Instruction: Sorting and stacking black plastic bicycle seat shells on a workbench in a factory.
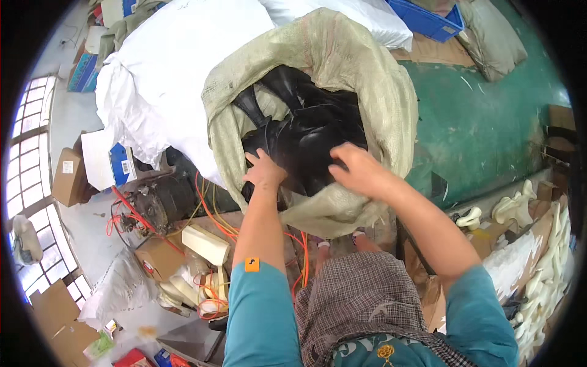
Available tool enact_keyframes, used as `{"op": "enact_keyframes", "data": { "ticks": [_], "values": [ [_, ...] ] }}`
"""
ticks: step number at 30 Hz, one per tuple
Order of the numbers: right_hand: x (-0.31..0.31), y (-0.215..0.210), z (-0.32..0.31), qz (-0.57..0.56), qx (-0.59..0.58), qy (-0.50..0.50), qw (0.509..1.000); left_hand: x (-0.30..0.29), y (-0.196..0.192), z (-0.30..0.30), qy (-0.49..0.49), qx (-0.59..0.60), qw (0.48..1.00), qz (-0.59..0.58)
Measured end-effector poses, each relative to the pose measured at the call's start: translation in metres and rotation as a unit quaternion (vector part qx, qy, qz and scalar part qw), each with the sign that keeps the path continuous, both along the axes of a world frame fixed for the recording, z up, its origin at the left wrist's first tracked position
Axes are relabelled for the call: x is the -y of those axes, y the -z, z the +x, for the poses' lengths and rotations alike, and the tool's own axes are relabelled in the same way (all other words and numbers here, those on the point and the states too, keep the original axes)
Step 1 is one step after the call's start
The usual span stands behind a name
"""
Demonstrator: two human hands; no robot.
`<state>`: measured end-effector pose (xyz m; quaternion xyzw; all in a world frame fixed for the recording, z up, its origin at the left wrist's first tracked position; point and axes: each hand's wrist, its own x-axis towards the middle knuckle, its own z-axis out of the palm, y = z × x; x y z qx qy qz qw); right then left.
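Observation:
A pale green woven sack (385, 79) stands in front of me, its mouth rolled back. Inside lie several glossy black moulded pieces (315, 137), some of them tapered like limbs. My left hand (266, 170) rests on the black pieces by the near left rim, open, with its fingers spread. Over the near right side of the sack mouth is my right hand (359, 171), its fingers bent and the thumb apart, with nothing visible between them. The lower part of the sack's contents is hidden.
Big white bags (177, 67) bulge behind and left of the sack. At the back right sits a blue crate (428, 21). A dark motor-like machine (165, 202) with orange hoses stands at left, near cardboard boxes (68, 174). Cream moulded parts (544, 281) are piled at right.

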<state>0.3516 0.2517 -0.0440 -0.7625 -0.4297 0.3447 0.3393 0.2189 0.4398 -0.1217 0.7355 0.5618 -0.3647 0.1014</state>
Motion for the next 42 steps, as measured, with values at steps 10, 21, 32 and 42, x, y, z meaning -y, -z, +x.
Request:
{"op": "enact_keyframes", "data": {
  "ticks": [10, 21, 32, 42],
  "values": [
    [-0.006, 0.089, -0.024, -0.092, -0.089, -0.014, 0.992, -0.012, 0.005, -0.029, 0.061, 0.187, 0.974, 0.116],
    [-0.001, -0.063, -0.056, 0.085, -0.335, 0.094, 0.934, 0.012, -0.196, -0.067, -0.269, 0.617, 0.586, -0.452],
    [0.175, -0.168, -0.132, 0.322, -0.494, 0.312, 0.745, 0.191, -0.285, -0.032, 0.006, 0.540, 0.614, -0.576],
    [0.436, -0.231, -0.307, 0.532, -0.164, 0.558, 0.616, 0.473, -0.313, -0.099, 0.230, 0.369, 0.534, -0.725]
  ]
}}
